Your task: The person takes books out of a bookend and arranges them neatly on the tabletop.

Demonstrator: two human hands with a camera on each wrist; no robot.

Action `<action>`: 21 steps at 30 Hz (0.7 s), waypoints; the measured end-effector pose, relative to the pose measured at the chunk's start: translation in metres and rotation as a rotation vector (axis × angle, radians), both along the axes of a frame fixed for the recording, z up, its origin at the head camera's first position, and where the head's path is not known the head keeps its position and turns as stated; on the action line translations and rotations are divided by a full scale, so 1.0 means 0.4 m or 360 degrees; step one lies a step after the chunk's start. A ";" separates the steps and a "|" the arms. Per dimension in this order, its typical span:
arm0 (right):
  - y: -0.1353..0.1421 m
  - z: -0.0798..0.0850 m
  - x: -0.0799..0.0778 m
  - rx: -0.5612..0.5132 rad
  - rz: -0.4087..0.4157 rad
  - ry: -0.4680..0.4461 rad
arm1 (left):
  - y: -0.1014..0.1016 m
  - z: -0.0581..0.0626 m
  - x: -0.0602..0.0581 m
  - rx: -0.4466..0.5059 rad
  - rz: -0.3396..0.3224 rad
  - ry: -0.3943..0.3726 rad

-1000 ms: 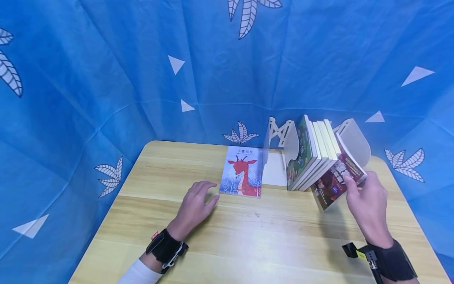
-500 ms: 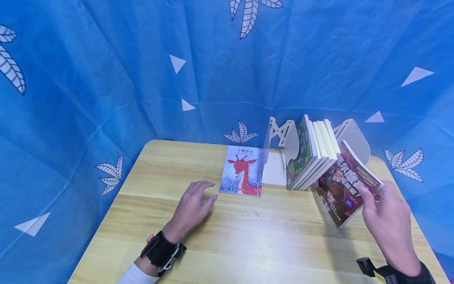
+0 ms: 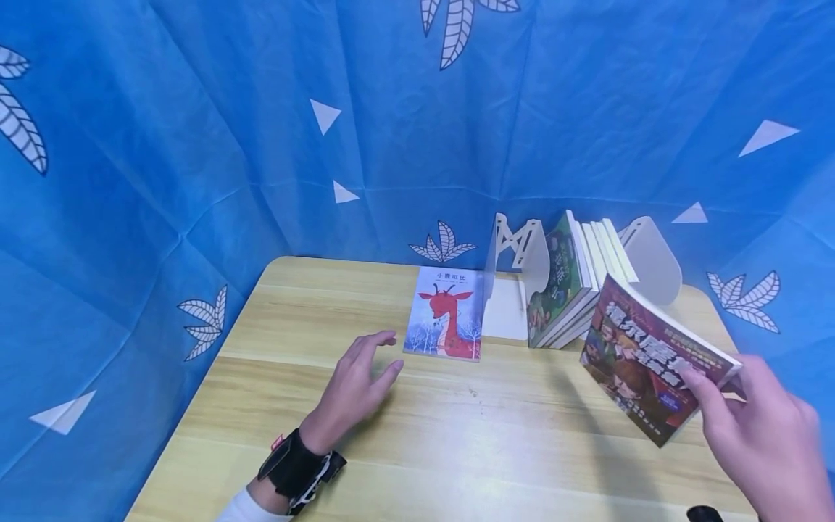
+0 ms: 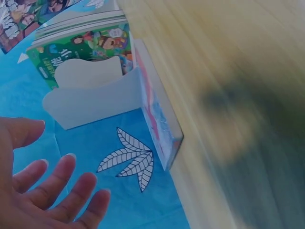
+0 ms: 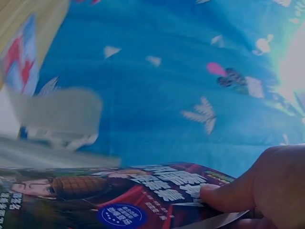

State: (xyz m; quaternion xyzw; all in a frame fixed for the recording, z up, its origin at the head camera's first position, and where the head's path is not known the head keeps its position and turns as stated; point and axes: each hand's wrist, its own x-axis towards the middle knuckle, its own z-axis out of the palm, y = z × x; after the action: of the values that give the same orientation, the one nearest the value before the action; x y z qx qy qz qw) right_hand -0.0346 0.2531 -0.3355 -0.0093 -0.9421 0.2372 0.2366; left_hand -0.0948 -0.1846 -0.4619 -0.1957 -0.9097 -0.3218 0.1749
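Observation:
My right hand [image 3: 770,435] pinches a dark red paperback book [image 3: 642,362] by its right end, thumb on the cover; the book is held tilted above the table, in front of the bookend rack. In the right wrist view the thumb [image 5: 233,193] presses on the cover. My left hand [image 3: 355,380] hovers over the table with relaxed, parted fingers and holds nothing. Nearest to it lies a deer picture book [image 3: 446,315], flat on the table beside the rack. A green-covered book [image 3: 556,279] and several white-edged books [image 3: 603,250] lean in the white rack [image 3: 536,261].
The light wooden table [image 3: 417,442] meets a blue curtain [image 3: 404,130] with leaf and triangle prints at the back and sides. The rack's right end plate [image 3: 652,261] stands near the table's back right corner.
The right hand has drawn the dark red book out of the rack, towards the front right, and lifted it. The remaining books have shifted slightly. My left hand has hardly moved.

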 end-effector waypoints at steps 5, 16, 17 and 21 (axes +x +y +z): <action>-0.012 0.019 0.016 -0.0132 0.0169 -0.0030 | 0.009 0.008 0.005 0.0024 -0.0077 0.0005; -0.076 0.000 0.000 -0.0339 0.0668 -0.0134 | 0.024 0.021 0.020 0.0078 -0.0309 -0.0121; -0.081 -0.008 -0.005 -0.0356 0.0733 -0.0109 | 0.025 0.025 0.023 0.0097 -0.0330 -0.0155; -0.101 -0.038 -0.021 -0.0417 0.0981 -0.0038 | 0.033 0.034 0.031 0.0173 -0.0425 -0.0219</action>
State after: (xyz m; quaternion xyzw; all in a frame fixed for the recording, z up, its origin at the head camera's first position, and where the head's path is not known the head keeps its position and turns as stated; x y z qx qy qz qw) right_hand -0.0431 0.2125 -0.3508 0.2429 -0.8649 0.4165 0.1395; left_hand -0.0823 -0.1712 -0.4481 -0.2827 -0.8666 -0.4037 0.0782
